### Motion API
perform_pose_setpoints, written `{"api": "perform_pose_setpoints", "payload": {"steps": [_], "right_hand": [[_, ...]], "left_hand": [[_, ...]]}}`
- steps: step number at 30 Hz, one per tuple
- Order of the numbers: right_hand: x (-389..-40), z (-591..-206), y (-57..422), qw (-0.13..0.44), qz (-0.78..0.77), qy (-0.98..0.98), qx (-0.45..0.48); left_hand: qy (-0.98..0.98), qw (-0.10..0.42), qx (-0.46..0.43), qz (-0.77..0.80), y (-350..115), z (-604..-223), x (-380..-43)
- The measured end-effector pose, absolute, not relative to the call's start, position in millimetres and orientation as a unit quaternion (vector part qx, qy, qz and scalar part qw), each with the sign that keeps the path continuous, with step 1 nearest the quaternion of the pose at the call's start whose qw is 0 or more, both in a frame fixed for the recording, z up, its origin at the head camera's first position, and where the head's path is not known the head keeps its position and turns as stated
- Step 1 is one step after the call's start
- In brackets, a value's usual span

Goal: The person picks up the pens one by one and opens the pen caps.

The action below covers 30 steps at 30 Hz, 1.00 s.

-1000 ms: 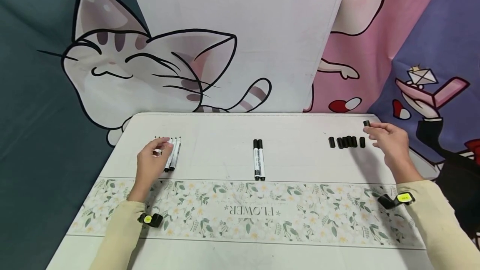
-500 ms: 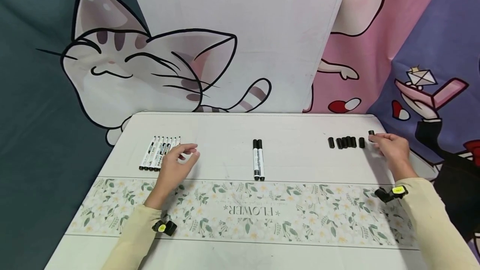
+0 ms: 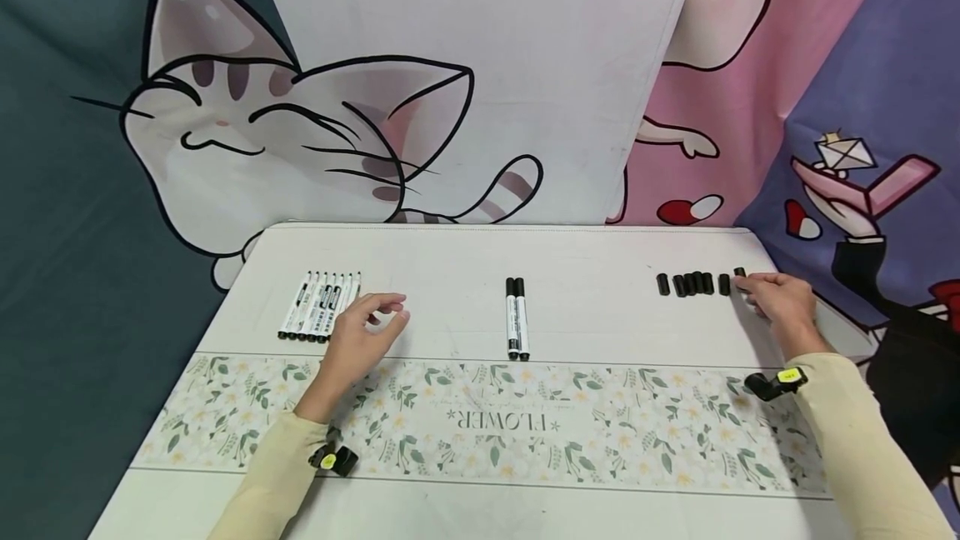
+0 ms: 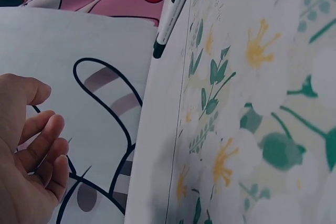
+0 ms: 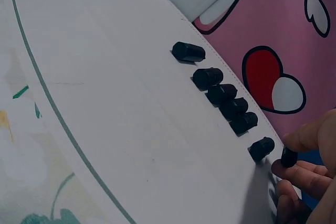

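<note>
My right hand point(image 3: 783, 303) pinches a black marker cap point(image 5: 288, 157) between thumb and fingers, at the right end of a row of black caps point(image 3: 693, 283). In the right wrist view the nearest cap of the row point(image 5: 261, 149) lies just beside the held one. My left hand point(image 3: 363, 335) hovers with loosely bent fingers and holds nothing; its thumb and fingertips are apart in the left wrist view. Just left of it lie several uncapped white markers point(image 3: 313, 305) side by side, the rightmost partly hidden by the hand.
Two capped white markers point(image 3: 517, 319) lie together at the middle of the white table point(image 3: 592, 323). A floral printed band point(image 3: 495, 423) crosses the table nearer the body. Behind the far edge hangs a cloth with a cartoon cat point(image 3: 225, 157).
My left hand has moved right, off the uncapped markers, and its thumb and fingers have parted. My right hand has lowered the cap towards the table beside the row.
</note>
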State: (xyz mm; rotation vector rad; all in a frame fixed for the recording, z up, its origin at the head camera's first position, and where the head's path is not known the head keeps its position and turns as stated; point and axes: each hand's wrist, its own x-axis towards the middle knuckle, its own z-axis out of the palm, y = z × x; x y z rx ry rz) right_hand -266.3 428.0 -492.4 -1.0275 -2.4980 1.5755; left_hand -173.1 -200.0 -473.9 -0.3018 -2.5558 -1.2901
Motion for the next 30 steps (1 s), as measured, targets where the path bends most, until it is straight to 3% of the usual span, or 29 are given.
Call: {"api": "perform_pose_setpoints", "payload": {"steps": [19, 30], "right_hand": [[-265.9, -493.9, 426.7, -0.009, 0.420, -0.848, -0.323], [-257.2, -459.7, 406.9, 0.060, 0.354, -0.906, -0.222]], "left_hand": [[-0.879, 0.110, -0.132, -0.445, -176.9, -480.3, -179.0], [-0.881, 0.106, -0.154, -0.434, -143.0, -484.5, -195.2]]}}
